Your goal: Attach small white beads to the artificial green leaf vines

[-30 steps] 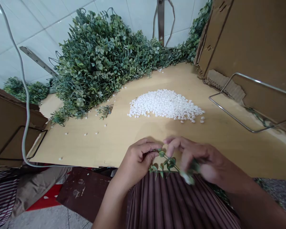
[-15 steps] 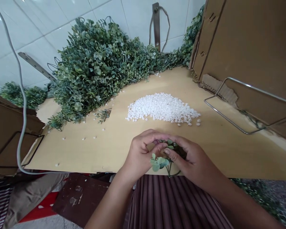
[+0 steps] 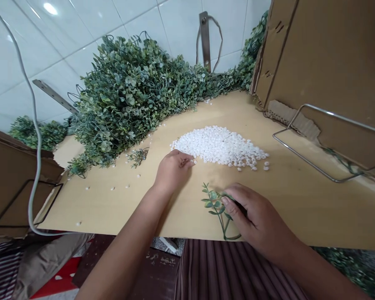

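Division of labour between two bare hands; clock positions are read about the pile of white pieces (image 3: 218, 146), with 12 o'clock at the wall. The left hand (image 3: 175, 168) has just parted from the right and now lies at 8 o'clock, its fingertips drawn together at the pile's near edge. A single white piece (image 3: 193, 161) shows at those tips; whether it is pinched or merely touched cannot be told. The right hand (image 3: 253, 212), at 5 o'clock, grasps a green sprig (image 3: 217, 204) between thumb and curled fingers, its leafy stem at 6 o'clock, near the front edge of the board (image 3: 131, 212). The change suggests, as a judgement, that the right hand now keeps the sprig alone while the left attends to the loose pieces.

Comparison with the frame half a second earlier: both hands then met over the sprig, their fingertips close together and partly hiding its leaves; here the leaves fan out in view, pointing towards 11 o'clock from the right thumb. The heap of foliage (image 3: 137, 83) at 10 o'clock and the small loose sprig (image 3: 138, 156) at 9 o'clock appear unchanged on the board, apart from a slight shift of the view
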### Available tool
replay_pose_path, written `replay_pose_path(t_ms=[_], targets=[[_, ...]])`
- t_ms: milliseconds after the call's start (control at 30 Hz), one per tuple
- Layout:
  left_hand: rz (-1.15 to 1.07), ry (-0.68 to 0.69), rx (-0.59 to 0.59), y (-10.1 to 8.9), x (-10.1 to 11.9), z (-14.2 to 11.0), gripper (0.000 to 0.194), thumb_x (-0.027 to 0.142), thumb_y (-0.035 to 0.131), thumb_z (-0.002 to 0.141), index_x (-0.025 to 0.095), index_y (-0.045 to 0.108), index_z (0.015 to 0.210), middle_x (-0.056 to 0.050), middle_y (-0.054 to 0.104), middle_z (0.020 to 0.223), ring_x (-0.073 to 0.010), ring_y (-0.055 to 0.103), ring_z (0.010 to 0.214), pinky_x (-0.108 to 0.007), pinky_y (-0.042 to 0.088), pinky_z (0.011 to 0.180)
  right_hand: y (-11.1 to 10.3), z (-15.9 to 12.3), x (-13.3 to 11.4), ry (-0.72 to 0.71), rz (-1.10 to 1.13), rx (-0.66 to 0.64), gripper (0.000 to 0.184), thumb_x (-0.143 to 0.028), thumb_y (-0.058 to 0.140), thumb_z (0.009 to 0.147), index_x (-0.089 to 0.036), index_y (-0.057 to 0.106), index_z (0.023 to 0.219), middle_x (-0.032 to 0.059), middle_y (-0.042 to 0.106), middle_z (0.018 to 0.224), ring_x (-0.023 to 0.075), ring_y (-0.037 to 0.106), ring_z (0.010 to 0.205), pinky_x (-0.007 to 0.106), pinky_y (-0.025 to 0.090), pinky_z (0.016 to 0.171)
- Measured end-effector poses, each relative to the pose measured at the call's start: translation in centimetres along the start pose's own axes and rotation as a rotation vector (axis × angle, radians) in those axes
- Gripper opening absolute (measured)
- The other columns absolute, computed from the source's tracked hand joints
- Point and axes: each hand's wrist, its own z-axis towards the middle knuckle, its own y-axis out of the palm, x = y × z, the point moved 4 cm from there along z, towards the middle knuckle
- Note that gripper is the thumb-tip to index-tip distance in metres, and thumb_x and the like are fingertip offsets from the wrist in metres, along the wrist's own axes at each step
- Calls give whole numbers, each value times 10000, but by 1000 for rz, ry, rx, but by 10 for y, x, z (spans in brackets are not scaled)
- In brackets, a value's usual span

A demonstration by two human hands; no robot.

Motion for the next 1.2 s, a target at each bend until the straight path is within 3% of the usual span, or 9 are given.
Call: replay_pose_path(t_ms=[133, 267, 433, 533, 633, 733, 933, 1033, 1200], targets=[[179, 142, -44, 12, 19, 1, 192, 124, 550, 796, 191, 719, 858, -80, 676, 881, -217, 625, 804, -321, 477, 710, -1, 1, 0, -8, 0, -11, 248, -141, 390, 899, -195, 388, 656, 3, 463, 632, 152, 469, 584, 244, 353, 537], [181, 163, -28, 9, 21, 2, 196, 98, 530, 781, 179, 708, 768, -80, 683, 837, -216, 628, 771, -318, 472, 702, -1, 2, 0, 1, 4, -3, 252, -140, 389, 895, -204, 370, 652, -2, 453, 617, 156, 464, 577, 243, 347, 526], [-285, -6, 75, -6, 15, -8, 103, 139, 580, 758, 170, 679, 759, -38, 680, 761, -158, 606, 708, -268, 464, 662, -2, 1, 1, 67, 50, 9, 273, -162, 366, 907, -211, 316, 643, -17, 409, 600, 144, 429, 546, 243, 321, 505], [-715, -125, -6, -8, 22, -22, 61, 146, 609, 734, 162, 666, 748, -3, 646, 660, -112, 573, 612, -219, 455, 581, -3, -1, 2, 109, 87, 8, 286, -167, 343, 915, -209, 298, 636, -28, 376, 587, 130, 400, 526, 242, 306, 501], [-974, -168, -59, -11, 37, -40, 55, 157, 655, 704, 165, 682, 752, 10, 637, 646, -88, 566, 601, -187, 460, 571, -3, -2, 2, 116, 99, 9, 280, -164, 346, 914, -203, 311, 639, -27, 380, 593, 127, 401, 537, 243, 307, 515], [-1053, -169, -68, -16, 52, -56, 80, 172, 711, 671, 171, 696, 750, 14, 642, 641, -81, 562, 586, -176, 472, 562, -2, -2, 3, 88, 92, 5, 254, -163, 361, 905, -194, 356, 652, -16, 411, 618, 133, 426, 571, 249, 322, 542], [-978, -144, 13, -19, 66, -74, 105, 163, 696, 709, 174, 717, 811, -13, 696, 695, -100, 607, 606, -192, 519, 594, -1, -3, 5, 81, 116, -6, 208, -173, 403, 885, -182, 458, 684, 5, 474, 648, 153, 483, 619, 264, 366, 576], [-1050, -222, -17, -10, 62, -77, 138, 196, 702, 711, 180, 726, 847, -31, 733, 765, -118, 642, 610, -223, 553, 610, -2, -4, 5, 67, 146, 23, 183, -157, 431, 869, -182, 492, 698, 9, 502, 657, 158, 522, 646, 264, 399, 595], [-1145, -349, -66, 12, 49, -80, 151, 247, 770, 640, 170, 734, 764, -29, 729, 696, -130, 649, 605, -244, 563, 623, -7, -5, 6, 59, 152, 74, 203, -146, 450, 863, -183, 503, 671, 20, 538, 669, 154, 527, 634, 260, 416, 573]])
